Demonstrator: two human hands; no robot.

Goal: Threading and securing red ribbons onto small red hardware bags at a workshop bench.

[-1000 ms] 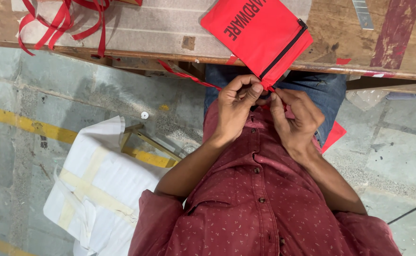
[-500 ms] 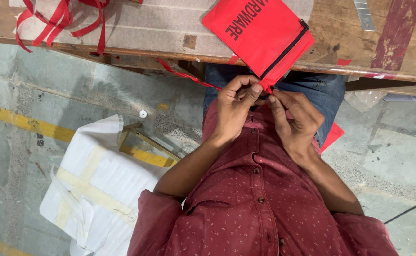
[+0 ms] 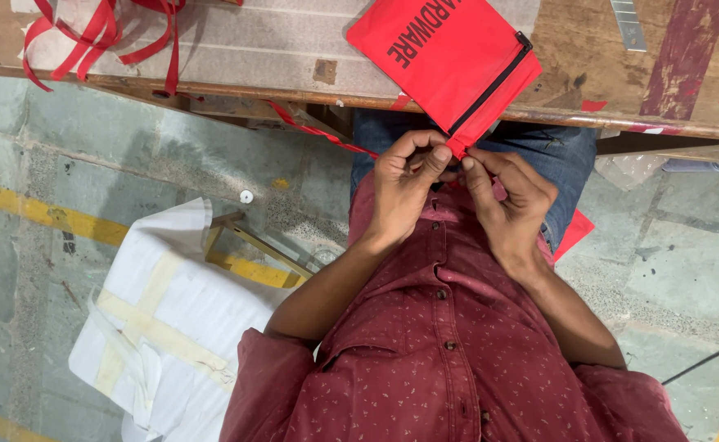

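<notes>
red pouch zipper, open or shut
Shut, as far as visible: the black zipper runs as one closed line along the red pouch; both hands pinch its corner.

— What colour is the pouch (image 3: 445, 57)?
— Bright red, with black lettering and a black zip (image 3: 490, 86).
— And the ribbons (image 3: 101, 33)?
— Red too, on a brown tabletop (image 3: 588, 61) with a pale grey patch.
— The shirt (image 3: 449, 360)?
— Dark red with tiny pale specks. The floor (image 3: 65, 147) is grey with yellow stripes; the bundle (image 3: 171, 327) is white with cream tape.
</notes>
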